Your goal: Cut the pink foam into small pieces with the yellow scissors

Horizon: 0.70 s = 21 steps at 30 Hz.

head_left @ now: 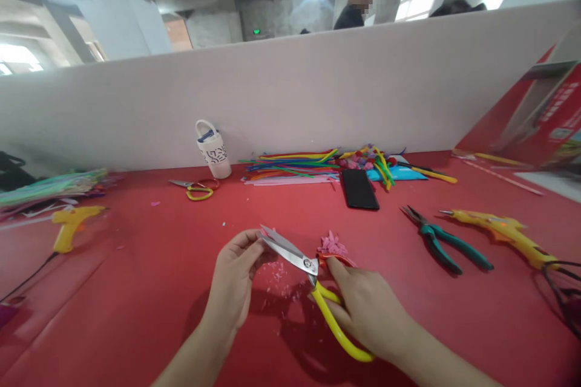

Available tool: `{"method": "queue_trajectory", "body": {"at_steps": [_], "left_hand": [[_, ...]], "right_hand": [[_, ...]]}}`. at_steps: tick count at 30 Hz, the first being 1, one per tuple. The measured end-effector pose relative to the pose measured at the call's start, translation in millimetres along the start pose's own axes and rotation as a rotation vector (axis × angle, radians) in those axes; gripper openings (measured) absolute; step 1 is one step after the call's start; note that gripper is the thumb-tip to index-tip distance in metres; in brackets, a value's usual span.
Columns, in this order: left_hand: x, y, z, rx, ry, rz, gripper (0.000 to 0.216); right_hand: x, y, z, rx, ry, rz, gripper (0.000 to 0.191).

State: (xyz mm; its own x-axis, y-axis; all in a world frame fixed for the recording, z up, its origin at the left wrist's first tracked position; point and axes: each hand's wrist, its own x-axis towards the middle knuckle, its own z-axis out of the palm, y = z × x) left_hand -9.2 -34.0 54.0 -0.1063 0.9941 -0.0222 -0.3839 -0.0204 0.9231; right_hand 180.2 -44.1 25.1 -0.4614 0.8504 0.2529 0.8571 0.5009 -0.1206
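My right hand [367,305] grips a pair of scissors [290,252] with one yellow and one red handle. Their blades are slightly parted and reach to the fingertips of my left hand [236,272]. Thumb and forefinger of that hand pinch a small pink piece [264,232], mostly hidden by the fingers and blade tips. Below the blades, pink clippings [279,275] lie scattered on the red tabletop [154,266]. A small heap of pink cut pieces [333,243] sits just beyond the scissors' pivot.
Pliers [438,242] and a yellow glue gun [503,230] lie at right; another glue gun [72,224] is at left. Toward the white partition [290,91] are a phone [359,188], colourful pipe cleaners [290,166], a cup [214,154] and other scissors [196,188]. A person [356,3] is beyond.
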Motion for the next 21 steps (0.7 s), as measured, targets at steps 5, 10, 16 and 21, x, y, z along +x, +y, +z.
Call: {"method": "queue_trajectory", "body": {"at_steps": [5, 10, 16, 21], "left_hand": [[-0.9, 0.8, 0.1, -0.017, 0.006, 0.006, 0.007], [-1.6, 1.5, 0.3, -0.012, -0.010, 0.002, 0.008], [-1.8, 2.3, 0.3, -0.022, -0.012, -0.005, 0.007], [-2.1, 3.1, -0.3, -0.023, -0.012, -0.001, 0.006]], "right_hand": [[-0.7, -1.6, 1.0, -0.029, 0.023, -0.008, 0.024], [-0.4, -0.7, 1.5, -0.030, 0.035, -0.030, 0.023], [-1.4, 0.3, 2.1, -0.028, 0.042, -0.045, 0.022], [-1.3, 0.1, 0.0, -0.038, 0.028, -0.039, 0.019]]}}
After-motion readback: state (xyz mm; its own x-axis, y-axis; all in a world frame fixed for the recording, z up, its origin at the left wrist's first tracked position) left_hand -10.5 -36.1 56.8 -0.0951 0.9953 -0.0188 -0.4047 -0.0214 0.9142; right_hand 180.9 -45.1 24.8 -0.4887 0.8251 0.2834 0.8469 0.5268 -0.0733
